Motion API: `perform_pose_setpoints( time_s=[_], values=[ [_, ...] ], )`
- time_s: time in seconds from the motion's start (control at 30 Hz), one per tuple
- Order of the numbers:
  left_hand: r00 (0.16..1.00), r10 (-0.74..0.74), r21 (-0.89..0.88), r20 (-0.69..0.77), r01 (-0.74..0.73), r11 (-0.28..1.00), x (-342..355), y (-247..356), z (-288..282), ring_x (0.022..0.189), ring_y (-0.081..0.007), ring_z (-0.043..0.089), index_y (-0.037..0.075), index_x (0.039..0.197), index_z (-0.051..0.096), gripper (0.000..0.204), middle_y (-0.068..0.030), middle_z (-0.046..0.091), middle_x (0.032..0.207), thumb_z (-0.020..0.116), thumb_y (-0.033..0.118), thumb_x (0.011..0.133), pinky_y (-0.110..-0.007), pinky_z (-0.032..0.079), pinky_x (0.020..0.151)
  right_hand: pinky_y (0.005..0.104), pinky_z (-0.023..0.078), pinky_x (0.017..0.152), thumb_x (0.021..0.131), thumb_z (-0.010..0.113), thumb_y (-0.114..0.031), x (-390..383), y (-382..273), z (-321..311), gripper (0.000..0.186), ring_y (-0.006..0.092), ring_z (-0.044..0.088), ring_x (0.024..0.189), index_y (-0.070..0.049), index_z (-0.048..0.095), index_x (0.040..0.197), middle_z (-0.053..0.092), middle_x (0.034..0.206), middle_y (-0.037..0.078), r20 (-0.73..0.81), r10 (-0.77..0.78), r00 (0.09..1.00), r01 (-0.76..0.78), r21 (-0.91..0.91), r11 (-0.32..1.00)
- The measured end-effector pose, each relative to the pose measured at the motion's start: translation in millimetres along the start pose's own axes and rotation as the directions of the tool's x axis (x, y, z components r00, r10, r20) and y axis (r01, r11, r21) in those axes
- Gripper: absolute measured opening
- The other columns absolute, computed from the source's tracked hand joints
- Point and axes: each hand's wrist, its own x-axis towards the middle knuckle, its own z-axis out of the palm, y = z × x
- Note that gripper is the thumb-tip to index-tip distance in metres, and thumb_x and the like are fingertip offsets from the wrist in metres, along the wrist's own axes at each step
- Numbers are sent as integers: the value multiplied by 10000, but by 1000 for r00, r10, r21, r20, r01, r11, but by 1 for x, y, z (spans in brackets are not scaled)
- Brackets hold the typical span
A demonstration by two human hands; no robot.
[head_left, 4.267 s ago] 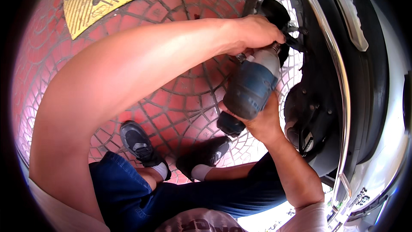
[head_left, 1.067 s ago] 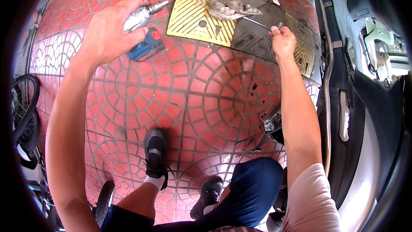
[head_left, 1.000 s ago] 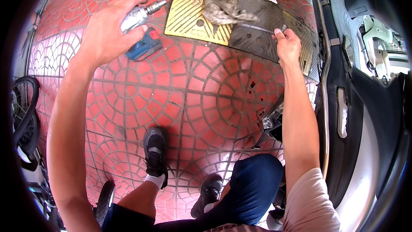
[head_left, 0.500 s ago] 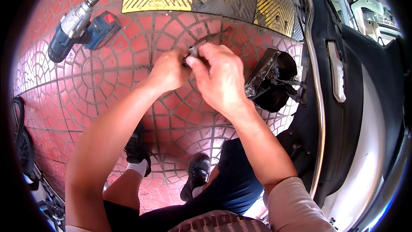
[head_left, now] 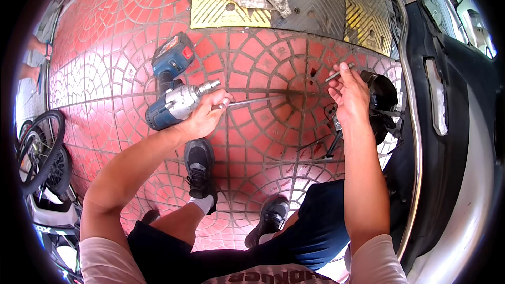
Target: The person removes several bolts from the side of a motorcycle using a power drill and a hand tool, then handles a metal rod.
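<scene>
Left hand (head_left: pixel 210 111) is closed round a slim rod (head_left: pixel 255 100) beside the power driver (head_left: pixel 180 102) on the red floor (head_left: pixel 258 137); a short metal piece (head_left: pixel 332 77), pinched by the right hand (head_left: pixel 350 94), could be dropped if that pinch slackened.

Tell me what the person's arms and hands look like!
The left hand and right hand are bare, with no gloves. I can't see a watch or bracelet on either wrist. The left sleeve and right sleeve are short and pale, so the forearms are uncovered.
</scene>
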Motion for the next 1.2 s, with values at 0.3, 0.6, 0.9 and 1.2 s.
perform_pose_setpoints(
  time_s=[0.3,0.6,0.9,1.2],
  values=[
    [965,-32,285,258,-44,958,17,49,-89,674,-123,488,24,1175,667,219,-41,527,724,530,133,1042,-323,441,629,222,484,685,1010,695,-316,-12,-16,17,245,64,612,741,-83,701,1083,719,925,3,68,-61,996,59,35,998],
    [968,-91,116,233,65,991,47,64,-151,708,-78,544,18,1163,671,238,8,569,810,562,208,1069,-259,478,634,222,479,693,1010,696,-313,-9,-19,25,234,62,607,743,-87,706,1068,718,924,4,91,-83,992,80,35,996],
    [979,-35,-12,201,38,999,59,76,-164,688,-102,584,0,1215,674,310,-7,570,754,592,255,1058,-276,484,631,228,481,713,1003,706,-309,-10,-20,18,234,62,605,748,-85,709,1071,718,943,5,81,-62,995,62,2,998],
    [972,-21,-30,234,29,999,58,64,-154,694,-106,582,-3,1216,674,309,-17,587,770,584,249,1063,-282,479,627,232,480,714,1004,705,-314,-13,-23,14,247,61,603,752,-81,706,1088,718,968,4,93,-73,993,75,-11,997]
  ],
)
